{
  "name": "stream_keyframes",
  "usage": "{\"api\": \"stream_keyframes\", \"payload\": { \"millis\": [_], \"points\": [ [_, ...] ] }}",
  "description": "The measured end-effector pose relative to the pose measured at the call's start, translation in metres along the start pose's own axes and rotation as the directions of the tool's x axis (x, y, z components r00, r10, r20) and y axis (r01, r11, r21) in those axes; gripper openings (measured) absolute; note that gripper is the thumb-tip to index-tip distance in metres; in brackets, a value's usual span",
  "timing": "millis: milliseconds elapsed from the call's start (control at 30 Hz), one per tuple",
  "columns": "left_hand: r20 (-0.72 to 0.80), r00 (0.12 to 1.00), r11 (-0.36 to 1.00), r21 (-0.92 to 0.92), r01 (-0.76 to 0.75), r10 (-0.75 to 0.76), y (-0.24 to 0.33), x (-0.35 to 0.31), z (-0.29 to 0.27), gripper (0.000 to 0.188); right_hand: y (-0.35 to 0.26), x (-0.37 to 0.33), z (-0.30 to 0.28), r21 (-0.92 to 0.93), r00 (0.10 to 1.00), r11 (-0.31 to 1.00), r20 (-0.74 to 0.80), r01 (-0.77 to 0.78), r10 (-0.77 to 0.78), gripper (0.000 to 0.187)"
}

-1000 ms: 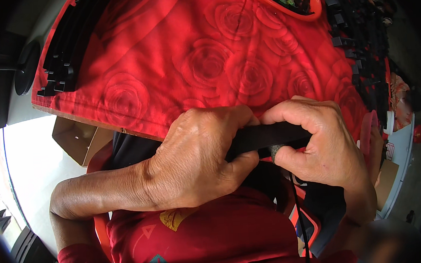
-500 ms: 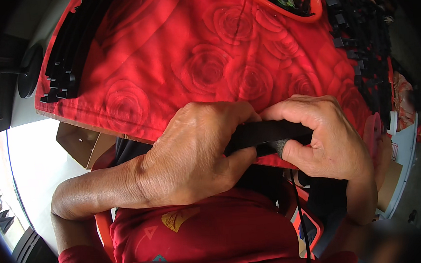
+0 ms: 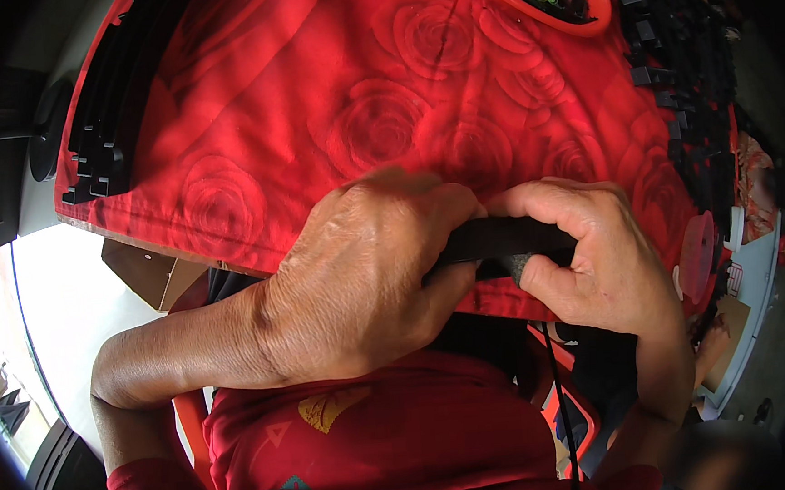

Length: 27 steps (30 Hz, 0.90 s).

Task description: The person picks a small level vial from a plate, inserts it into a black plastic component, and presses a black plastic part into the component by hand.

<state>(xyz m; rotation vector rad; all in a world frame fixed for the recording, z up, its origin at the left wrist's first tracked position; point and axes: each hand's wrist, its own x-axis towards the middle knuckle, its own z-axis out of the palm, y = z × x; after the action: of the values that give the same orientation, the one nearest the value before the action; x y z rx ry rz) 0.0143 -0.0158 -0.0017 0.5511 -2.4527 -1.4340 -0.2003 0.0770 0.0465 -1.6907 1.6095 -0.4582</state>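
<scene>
Just past the table's near edge, both hands hold a smooth black strip-like part (image 3: 510,235) roughly level in front of my shirt. My left hand (image 3: 354,279) is closed round its left end, with the thumb below and fingers folded over the top. At the other end my right hand (image 3: 607,253) pinches it between a curled forefinger above and the thumb below. A small grey fuzzy patch (image 3: 519,267) shows at the right thumb's tip; whether it belongs to the part or is a thumb wrap I cannot tell. Both ends of the part are hidden by my hands.
A red rose-patterned cloth (image 3: 255,100) covers the table. Long black strips (image 3: 122,91) lie along its left edge. An orange-red basket (image 3: 602,12) with black and yellow-green pieces stands at the far right, beside heaped black parts (image 3: 667,71). A pink disc (image 3: 699,255) sits at the right edge.
My hands keep hold of the black part, which has shifted slightly up and left. Left-hand fingers are blurred by motion. An arm beside the pink disc has moved lower.
</scene>
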Motion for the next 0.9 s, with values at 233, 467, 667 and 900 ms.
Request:
{"api": "stream_keyframes", "payload": {
  "millis": [233, 467, 667, 900],
  "points": [
    [-0.171, 0.931, 0.938, 0.192, -0.289, 0.322, -0.017, 0.001, -0.009, 0.033, 0.006, -0.004, 0.017, 0.247, 0.975, 0.949, -0.059, -0.195, 0.215, 0.023],
    [-0.085, 0.865, 0.811, 0.403, -0.424, 0.494, -0.038, -0.001, 0.005, 0.026, 0.013, -0.006, 0.024, -0.034, 0.986, 0.998, -0.165, -0.047, 0.041, 0.037],
    [-0.072, 0.876, 0.821, 0.390, -0.416, 0.478, -0.037, 0.004, 0.007, 0.032, 0.015, -0.009, 0.030, 0.039, 0.946, 0.987, -0.281, -0.155, 0.160, 0.033],
    [-0.017, 0.894, 0.838, 0.356, -0.413, 0.448, -0.040, 0.018, 0.003, 0.030, 0.031, -0.015, 0.019, -0.031, 0.959, 0.999, -0.283, 0.024, -0.031, 0.036]
  ]
}}
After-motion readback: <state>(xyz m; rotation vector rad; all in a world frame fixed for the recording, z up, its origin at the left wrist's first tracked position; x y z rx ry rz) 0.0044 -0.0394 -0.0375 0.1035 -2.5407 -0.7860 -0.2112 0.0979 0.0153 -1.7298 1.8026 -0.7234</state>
